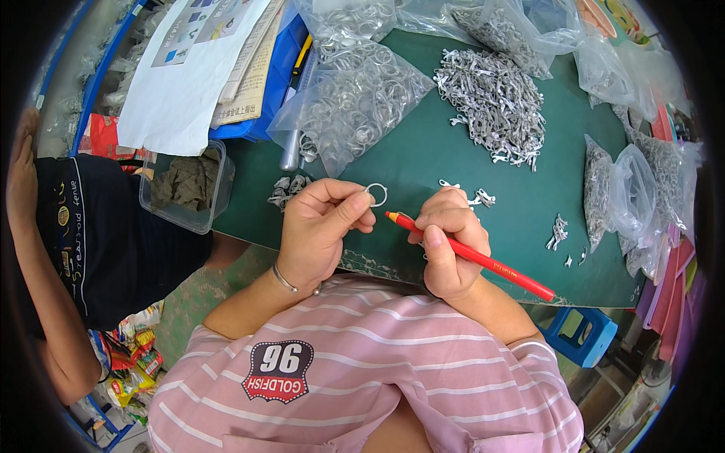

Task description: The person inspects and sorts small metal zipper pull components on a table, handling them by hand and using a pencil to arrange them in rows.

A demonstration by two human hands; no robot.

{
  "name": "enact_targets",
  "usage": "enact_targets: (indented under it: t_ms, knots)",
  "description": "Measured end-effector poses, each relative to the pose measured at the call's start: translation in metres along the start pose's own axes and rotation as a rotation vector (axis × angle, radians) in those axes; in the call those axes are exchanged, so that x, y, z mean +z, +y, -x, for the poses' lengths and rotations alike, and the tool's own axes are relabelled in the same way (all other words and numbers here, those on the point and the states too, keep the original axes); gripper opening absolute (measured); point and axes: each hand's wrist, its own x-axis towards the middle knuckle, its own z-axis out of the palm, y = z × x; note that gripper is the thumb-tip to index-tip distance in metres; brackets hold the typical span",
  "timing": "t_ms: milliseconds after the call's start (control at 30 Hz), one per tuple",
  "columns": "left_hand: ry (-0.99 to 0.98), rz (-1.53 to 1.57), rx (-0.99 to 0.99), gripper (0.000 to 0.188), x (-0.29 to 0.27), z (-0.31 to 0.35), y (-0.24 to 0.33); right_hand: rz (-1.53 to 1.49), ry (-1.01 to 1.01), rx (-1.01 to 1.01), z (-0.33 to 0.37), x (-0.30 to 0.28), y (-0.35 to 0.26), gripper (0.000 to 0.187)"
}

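A small silver ring [377,195] is pinched between the thumb and fingers of my left hand [321,219]. My right hand [451,241] grips a red pencil [502,269], its pale tip turned left toward the ring and a little apart from it. Both hands are above the near edge of the green table [400,162]. Just beyond my right hand lie a few small silver clasps [483,198]. Beside my left hand rests a small heap of grey metal pieces [285,190].
A large pile of silver clasps [495,106] covers the far middle. Clear bags of rings [355,98] stand left of it; filled bags [600,192] line the right. A plastic tub with a dark cloth [185,181] sits at the left edge, near another person's arm [53,279].
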Motion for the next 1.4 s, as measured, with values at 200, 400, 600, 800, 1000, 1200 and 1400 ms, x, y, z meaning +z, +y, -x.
enact_targets:
  t_ms: [200, 400, 600, 800, 1000, 1200, 1400]
  knots:
    - [0.000, -0.002, 0.000, 0.011, 0.0011, 0.0002, 0.0012, 0.010, -0.005, -0.004, -0.0010, 0.0003, -0.0003, 0.003]
    - [-0.011, 0.004, -0.026, 0.011, 0.0017, 0.0000, 0.0028, 0.026, -0.025, -0.041, -0.0027, 0.0008, -0.0008, 0.004]
    - [0.003, 0.007, -0.035, 0.012, 0.0013, -0.0004, 0.0026, 0.033, -0.040, -0.046, -0.0036, 0.0011, -0.0016, 0.005]
    - [-0.001, -0.005, -0.027, 0.012, 0.0008, -0.0003, 0.0021, 0.034, -0.046, -0.055, -0.0033, 0.0012, -0.0008, 0.006]
    - [-0.011, 0.002, 0.004, 0.009, 0.0019, 0.0000, 0.0018, 0.039, -0.042, -0.054, -0.0033, 0.0017, -0.0017, 0.007]
    - [-0.016, -0.006, 0.027, 0.007, 0.0024, -0.0001, 0.0004, 0.037, -0.042, -0.057, -0.0030, 0.0022, -0.0012, 0.008]
    - [-0.031, -0.016, 0.033, 0.006, 0.0010, 0.0011, -0.0006, 0.054, -0.054, -0.049, -0.0029, 0.0028, -0.0019, 0.007]
